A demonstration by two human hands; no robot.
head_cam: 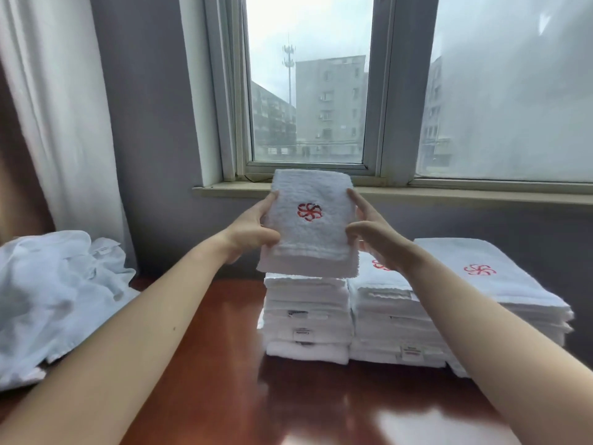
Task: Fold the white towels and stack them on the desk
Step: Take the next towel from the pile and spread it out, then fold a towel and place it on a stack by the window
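Observation:
A folded white towel (309,224) with a red pinwheel logo is held just above the left stack of folded towels (306,316). My left hand (253,231) grips its left edge, thumb on top. My right hand (373,231) grips its right edge the same way. Two more stacks stand to the right: a middle stack (391,326) and a right stack (500,284) with the same red logo on top. All stand on the glossy reddish-brown desk (224,364).
A heap of unfolded white towels (54,293) lies on the desk's left side. Behind the stacks are a grey wall, a window sill (449,194) and a window. A white curtain (57,107) hangs at the left.

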